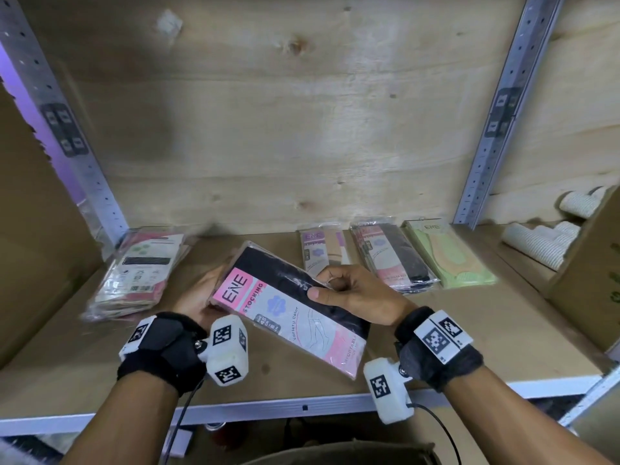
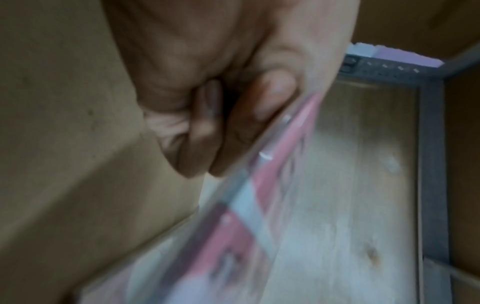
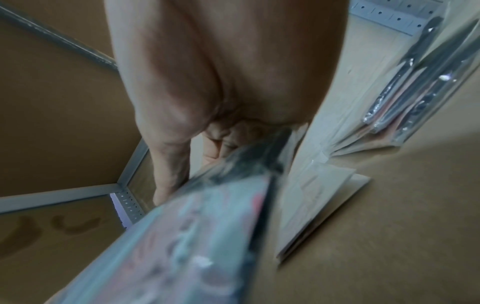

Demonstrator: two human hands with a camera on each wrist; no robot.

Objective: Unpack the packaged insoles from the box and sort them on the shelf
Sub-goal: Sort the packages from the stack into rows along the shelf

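A flat clear packet [image 1: 288, 307] with a pink and black "ENE stocking" card is held above the shelf board [image 1: 436, 330], tilted. My left hand [image 1: 201, 297] grips its left edge from below, fingers curled under it. My right hand [image 1: 339, 290] pinches its right edge, thumb on top. The left wrist view shows fingers [image 2: 259, 107] against the blurred packet [image 2: 249, 205]. In the right wrist view the packet [image 3: 194, 236] runs under the hand [image 3: 226, 139]. A stack of packets [image 1: 134, 276] lies at the left. A purple packet [image 1: 318, 250], a pink and black pile [image 1: 392, 260] and a green packet [image 1: 446, 253] lie behind.
A cardboard box [image 1: 583, 263] with rolled white items [image 1: 543, 239] stands at the right of the shelf. Metal uprights [image 1: 503, 112] frame the plywood back wall. A cardboard panel [image 1: 33, 246] closes the left side. The shelf's front rail [image 1: 302, 407] runs below my wrists.
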